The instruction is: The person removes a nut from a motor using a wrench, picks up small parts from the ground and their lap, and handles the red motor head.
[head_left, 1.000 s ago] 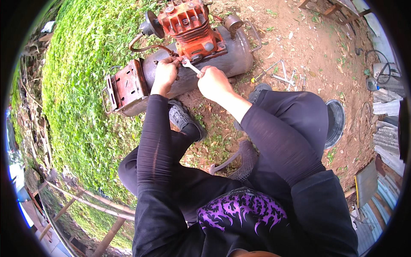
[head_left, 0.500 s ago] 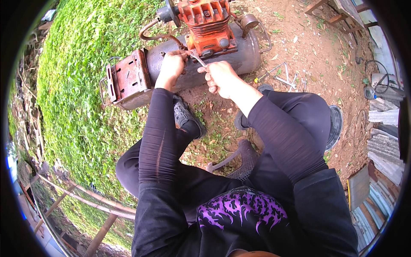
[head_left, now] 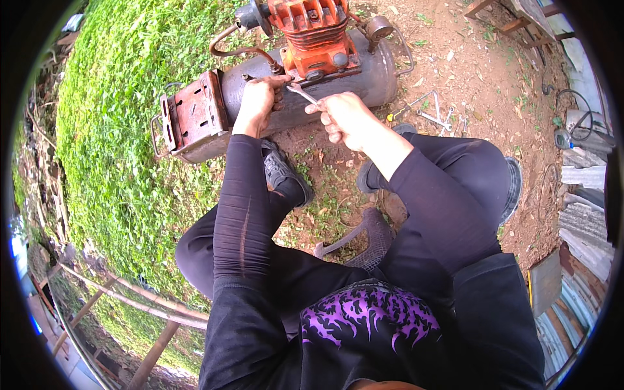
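In the head view, we see the grey tank (head_left: 367, 81) lying aslant on the ground near the top, the orange pump (head_left: 317, 42) mounted on it. Grass (head_left: 123, 91) runs along its left side; brown soil (head_left: 455, 71) spreads past its right end, where a handle sticks out. Loose tools (head_left: 435, 118) lie on that soil near the right foot (head_left: 370, 177), well apart from the hands. The two knees bound the space below the tank.

We find the hands apart but near each other. The right hand (head_left: 348, 118) is clamped around a wrench (head_left: 304, 95), whose head points at the pump's base. The left hand (head_left: 259, 101) reaches over the tank, index finger stretched to that base; we cannot tell whether it pinches anything.

The picture's upper edge cuts off the pump's top. The fist hides the wrench's far end, and we cannot make out whether its head sits on a bolt. The right knee covers most of a basin (head_left: 513, 188).
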Demonstrator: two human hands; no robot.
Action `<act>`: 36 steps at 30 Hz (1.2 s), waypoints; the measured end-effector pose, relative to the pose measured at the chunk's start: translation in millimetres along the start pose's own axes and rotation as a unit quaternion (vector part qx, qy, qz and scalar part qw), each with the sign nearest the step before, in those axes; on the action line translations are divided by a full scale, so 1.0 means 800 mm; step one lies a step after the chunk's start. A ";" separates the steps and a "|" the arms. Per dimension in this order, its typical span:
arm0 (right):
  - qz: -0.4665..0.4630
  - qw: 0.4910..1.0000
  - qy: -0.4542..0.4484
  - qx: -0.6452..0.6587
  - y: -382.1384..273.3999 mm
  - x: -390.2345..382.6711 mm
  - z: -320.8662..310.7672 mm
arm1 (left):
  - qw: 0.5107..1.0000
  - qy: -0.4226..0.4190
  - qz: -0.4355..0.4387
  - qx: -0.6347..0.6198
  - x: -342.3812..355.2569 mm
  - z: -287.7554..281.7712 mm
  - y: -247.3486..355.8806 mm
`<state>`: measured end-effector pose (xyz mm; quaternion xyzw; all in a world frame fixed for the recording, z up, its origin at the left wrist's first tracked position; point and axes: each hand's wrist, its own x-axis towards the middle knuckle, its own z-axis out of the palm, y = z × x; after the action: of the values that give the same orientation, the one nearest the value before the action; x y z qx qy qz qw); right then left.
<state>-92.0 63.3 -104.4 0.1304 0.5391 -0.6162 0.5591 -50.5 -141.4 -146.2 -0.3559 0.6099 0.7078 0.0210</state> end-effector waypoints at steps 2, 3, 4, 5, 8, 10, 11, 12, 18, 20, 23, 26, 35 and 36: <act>-0.131 0.959 -0.013 -0.250 0.014 0.001 -0.040 | 0.995 -0.062 -0.055 0.048 -0.013 -0.008 -0.001; -0.250 0.861 -0.028 -0.442 0.039 0.025 -0.086 | 0.990 -0.096 -0.081 0.070 -0.020 -0.009 -0.002; -0.285 0.753 -0.040 -0.591 0.041 0.023 -0.091 | 0.975 -0.119 -0.096 0.159 -0.032 -0.021 -0.011; -0.327 0.617 -0.032 -0.715 0.040 0.015 -0.100 | 0.958 -0.152 -0.121 0.212 -0.038 -0.022 -0.014; -0.263 0.473 -0.018 -0.841 -0.003 -0.047 -0.084 | 0.944 -0.155 -0.183 0.225 -0.052 -0.041 -0.032; -0.283 0.457 -0.020 -0.843 -0.016 -0.054 -0.097 | 0.952 -0.140 -0.183 0.204 -0.053 -0.043 -0.046; -0.247 0.457 -0.015 -0.855 -0.024 -0.056 -0.095 | 0.956 -0.131 -0.164 0.202 -0.059 -0.040 -0.041; -0.269 0.447 -0.004 -0.853 -0.027 -0.060 -0.099 | 0.961 -0.121 -0.146 0.201 -0.062 -0.037 -0.038; -0.233 0.568 0.067 -0.787 -0.049 -0.094 -0.099 | 0.992 0.020 -0.001 0.128 -0.061 -0.025 -0.023; -0.216 0.632 0.110 -0.736 -0.044 -0.086 -0.104 | 0.991 0.082 0.088 0.061 -0.051 -0.009 -0.017; -0.290 0.614 0.110 -0.725 -0.033 -0.084 -0.112 | 0.971 0.120 0.187 0.092 -0.030 0.017 -0.013; -0.369 0.524 0.070 -0.764 -0.022 -0.076 -0.121 | 0.932 0.166 0.278 0.165 -0.012 0.030 -0.025; -0.396 0.574 0.093 -0.711 -0.023 -0.082 -0.101 | 0.874 0.148 0.373 0.274 0.006 0.030 -0.048; -0.398 0.571 0.070 -0.714 -0.030 -0.085 -0.098 | 0.870 0.146 0.378 0.283 0.006 0.030 -0.048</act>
<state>-123.5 158.9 -70.3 -0.4965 0.8392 -0.1803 0.1295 -48.0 -112.5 -181.5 -0.1762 0.8682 0.3988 -0.2369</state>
